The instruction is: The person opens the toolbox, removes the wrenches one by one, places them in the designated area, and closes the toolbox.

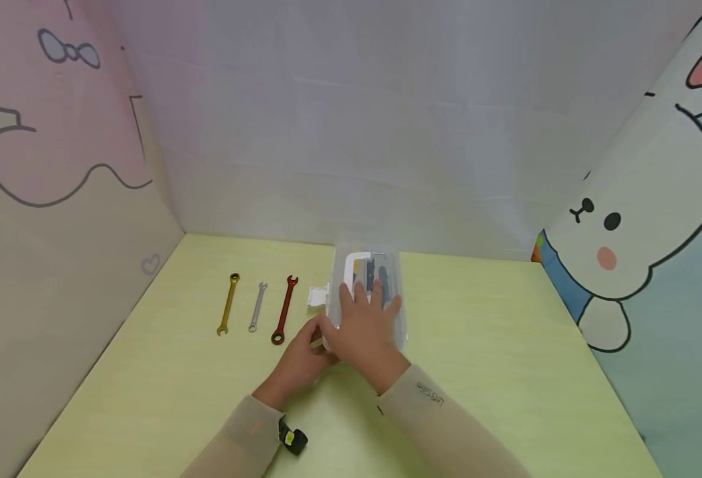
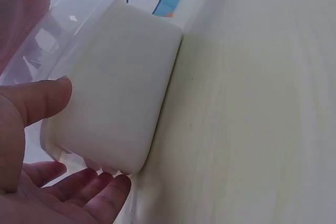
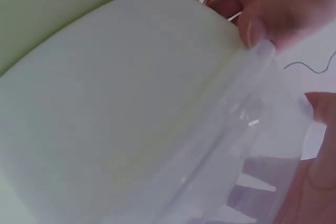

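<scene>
A white plastic box (image 2: 115, 82) with a clear lid (image 1: 337, 272) sits on the table, its long side running away from me. Through the lid show a white curved piece, dark blue pieces and some orange. My left hand (image 1: 303, 355) grips the box's near left corner, thumb on the near wall and fingers along the left side. My right hand (image 1: 367, 325) rests on top of the lid with fingers spread and straight. A white latch (image 1: 318, 296) sticks out from the box's left side, swung outward.
Left of the box lie three wrenches side by side: a gold one (image 1: 228, 305), a small silver one (image 1: 258, 307) and a red one (image 1: 284, 309). A white cloth wall (image 1: 351, 146) stands behind the pale yellow table (image 1: 482, 358), with cartoon-printed panels at both sides.
</scene>
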Demonstrator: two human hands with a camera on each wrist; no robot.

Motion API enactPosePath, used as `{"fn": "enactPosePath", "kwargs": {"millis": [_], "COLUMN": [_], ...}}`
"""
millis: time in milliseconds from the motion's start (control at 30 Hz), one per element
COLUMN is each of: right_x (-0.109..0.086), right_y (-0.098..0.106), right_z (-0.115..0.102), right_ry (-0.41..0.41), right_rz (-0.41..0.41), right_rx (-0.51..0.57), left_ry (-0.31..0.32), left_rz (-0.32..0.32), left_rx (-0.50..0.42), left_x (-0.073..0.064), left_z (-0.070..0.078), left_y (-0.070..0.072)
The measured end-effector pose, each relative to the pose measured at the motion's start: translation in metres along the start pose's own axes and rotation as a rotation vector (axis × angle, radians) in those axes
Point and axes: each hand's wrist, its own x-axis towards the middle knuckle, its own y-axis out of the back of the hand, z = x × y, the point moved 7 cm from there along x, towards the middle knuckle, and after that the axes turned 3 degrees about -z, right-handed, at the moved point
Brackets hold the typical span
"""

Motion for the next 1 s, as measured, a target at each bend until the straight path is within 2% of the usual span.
{"fn": "enactPosePath", "kwargs": {"millis": [100, 267, 367, 500, 633, 1000], "right_x": [-0.005, -0.009, -0.008, -0.007, -0.007, -0.008], "right_y": [0.006, 0.012, 0.013, 0.008, 0.005, 0.003], "right_z": [0.010, 0.035, 0.049, 0.061, 0.062, 0.063], "right_ry": [0.089, 0.314, 0.395, 0.414, 0.429, 0.410], "right_rz": [0.012, 0.016, 0.033, 0.050, 0.079, 0.147], "right_rx": [0.034, 0.102, 0.130, 0.181, 0.226, 0.237], "left_ry": [0.001, -0.013, -0.003, 0.015, 0.014, 0.003], "left_rz": [-0.012, -0.009, 0.005, 0.014, 0.019, 0.007], "left_rx": [-0.015, -0.011, -0.021, -0.035, -0.029, -0.028], "left_x": [0.000, -0.002, -0.004, -0.006, -0.006, -0.007], "left_z": [0.000, 0.005, 0.007, 0.006, 0.006, 0.005], "left_y": [-0.002, -0.001, 0.000, 0.003, 0.004, 0.005]}}
